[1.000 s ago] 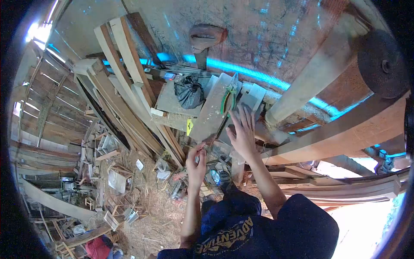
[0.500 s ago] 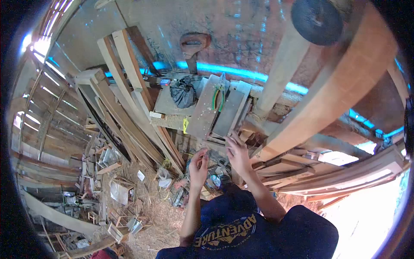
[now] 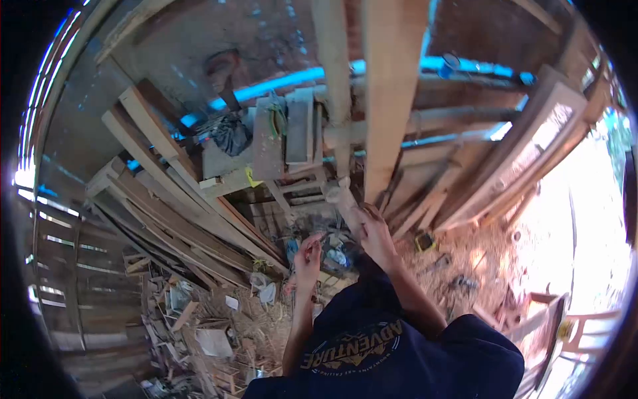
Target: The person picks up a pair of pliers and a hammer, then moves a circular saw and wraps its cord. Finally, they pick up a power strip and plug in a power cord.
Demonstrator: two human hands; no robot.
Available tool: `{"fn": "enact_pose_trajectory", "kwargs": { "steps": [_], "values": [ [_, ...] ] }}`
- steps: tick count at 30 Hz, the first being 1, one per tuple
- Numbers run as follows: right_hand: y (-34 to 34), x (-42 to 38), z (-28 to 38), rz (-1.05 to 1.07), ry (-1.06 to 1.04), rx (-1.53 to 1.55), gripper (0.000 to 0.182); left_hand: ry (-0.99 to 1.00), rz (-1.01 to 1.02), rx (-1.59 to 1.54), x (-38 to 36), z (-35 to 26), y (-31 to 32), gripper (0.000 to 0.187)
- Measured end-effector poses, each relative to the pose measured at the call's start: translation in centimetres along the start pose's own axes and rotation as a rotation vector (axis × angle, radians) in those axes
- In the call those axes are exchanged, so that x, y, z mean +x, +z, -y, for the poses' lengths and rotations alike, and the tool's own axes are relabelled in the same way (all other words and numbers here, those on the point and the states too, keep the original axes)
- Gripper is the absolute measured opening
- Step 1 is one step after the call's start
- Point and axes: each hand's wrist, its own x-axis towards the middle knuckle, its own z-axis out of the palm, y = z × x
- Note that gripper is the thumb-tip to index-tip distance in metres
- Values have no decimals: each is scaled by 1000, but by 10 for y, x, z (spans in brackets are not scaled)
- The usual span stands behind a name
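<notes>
My right hand [image 3: 376, 238] is wrapped around the near end of a pale wooden piece [image 3: 347, 205], which points up and away from me. Left of it, my left hand [image 3: 307, 261] is raised with its fingers curled; whatever it holds, if anything, is too small to tell. Beyond both hands is a wooden bench [image 3: 229, 183] bearing boards [image 3: 300, 133], green-handled pliers [image 3: 276, 121] and a black plastic bag [image 3: 231, 136]. A yellow object [image 3: 252, 176] is at the bench's near edge.
Long planks [image 3: 199, 213] lean at the left. An upright wooden post [image 3: 389, 100] stands beyond my right hand, with more planks [image 3: 512, 159] farther right. Wood scraps and shavings cover the floor [image 3: 458, 259]. A blue cup [image 3: 449, 65] is near the wall.
The view has swung right, so the bench appears farther left. My right hand has closed around the wooden piece, after being near the bench edge with fingers partly spread. My left hand remains curled.
</notes>
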Motion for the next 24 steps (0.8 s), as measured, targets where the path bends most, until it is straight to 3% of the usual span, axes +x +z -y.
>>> {"fn": "enact_pose_trajectory", "kwargs": {
  "steps": [5, 8, 10, 12, 13, 14, 15, 18, 21, 24],
  "values": [
    [1, -89, -18, -193, 162, 5, 44, -397, 180, -25, -46, 2, 15, 37],
    [-6, -145, -25, -241, 204, -102, 39, -176, 242, -20, -67, 61, 38, 37],
    [-13, -180, -42, -199, 243, -206, 31, -151, 319, 24, -76, 107, 60, 33],
    [-6, -212, -34, -333, 423, 215, 27, -145, 387, 99, -96, 128, 64, 32],
    [-12, -230, -44, -302, 398, -4, 27, -332, 425, 74, -102, 81, 70, 30],
    [-21, -239, -55, -266, 359, -232, 27, -282, 424, 55, -107, 83, 78, 30],
    [-26, -248, -56, -325, 419, -136, 18, -236, 424, 38, -113, 84, 86, 30],
    [-48, -263, -68, -373, 489, -63, 18, -208, 447, 83, -118, 82, 115, 28],
    [-77, -265, -78, -410, 487, -267, 16, -189, 516, 117, -116, 70, 150, 26],
    [-104, -270, -107, -435, 565, -211, 17, -155, 596, 128, -100, 61, 206, 23]
  ]
}}
